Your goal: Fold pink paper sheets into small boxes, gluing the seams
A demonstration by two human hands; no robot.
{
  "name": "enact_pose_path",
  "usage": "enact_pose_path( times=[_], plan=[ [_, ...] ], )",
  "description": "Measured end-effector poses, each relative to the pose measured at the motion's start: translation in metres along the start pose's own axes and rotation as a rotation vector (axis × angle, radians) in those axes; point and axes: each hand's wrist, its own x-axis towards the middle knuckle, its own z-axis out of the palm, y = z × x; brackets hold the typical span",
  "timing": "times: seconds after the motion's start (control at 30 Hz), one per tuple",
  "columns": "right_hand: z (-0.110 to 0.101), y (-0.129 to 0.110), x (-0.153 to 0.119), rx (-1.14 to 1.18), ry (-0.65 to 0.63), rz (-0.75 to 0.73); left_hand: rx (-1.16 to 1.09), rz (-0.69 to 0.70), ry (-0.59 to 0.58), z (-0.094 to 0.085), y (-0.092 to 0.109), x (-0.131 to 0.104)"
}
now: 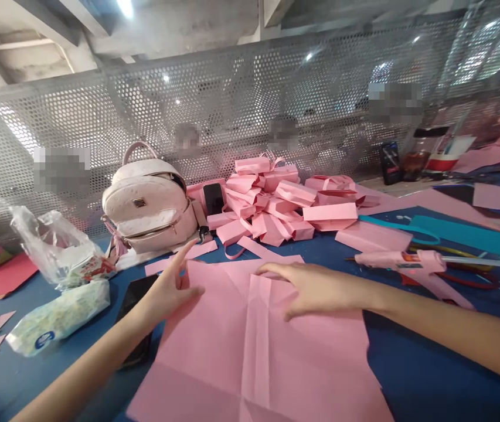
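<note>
A large pink paper sheet (214, 334) with crease lines lies in front of me on the blue table. Down its middle runs a narrow folded pink band (256, 346); whether it is part of the sheet or a separate strip I cannot tell. At the sheet's upper left edge is my left hand (174, 288), open, index finger pointing away and thumb over the paper. My right hand (309, 287) is open above the sheet's upper right part, its fingertips by the top end of the band and its thumb apart from them.
Pink folded paper pieces (276, 202) are heaped behind the sheet. A pink glue gun (408, 264) lies at right, near blue paper (465, 231). At left are a pale backpack (148, 205), a tissue pack (60, 316), a plastic bag (56, 246) and a dark phone (138, 293) beside my left forearm.
</note>
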Motion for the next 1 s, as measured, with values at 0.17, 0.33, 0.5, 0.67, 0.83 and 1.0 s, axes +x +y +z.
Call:
enact_pose_path(
  times=[0.17, 0.33, 0.5, 0.67, 0.83, 1.0],
  plan=[
    [0.0, -0.006, -0.001, -0.389, 0.079, 0.03, 0.518, 0.119, -0.14, 0.002, 0.003, -0.01],
    [0.013, -0.01, -0.002, -0.392, 0.103, -0.144, 0.963, 0.386, -0.071, 0.034, 0.012, -0.025],
    [0.021, -0.011, -0.01, -0.338, 0.106, -0.38, 1.096, 0.627, -0.043, 0.054, 0.014, -0.038],
    [0.031, -0.012, -0.022, -0.28, 0.016, -0.529, 1.15, 0.687, -0.253, 0.065, 0.011, -0.049],
    [0.034, -0.019, -0.029, -0.293, -0.113, -0.436, 1.277, 0.799, -0.264, 0.07, 0.008, -0.057],
    [0.03, -0.025, -0.032, -0.167, -0.247, -0.326, 1.337, 0.865, -0.187, 0.077, 0.007, -0.064]
  ],
)
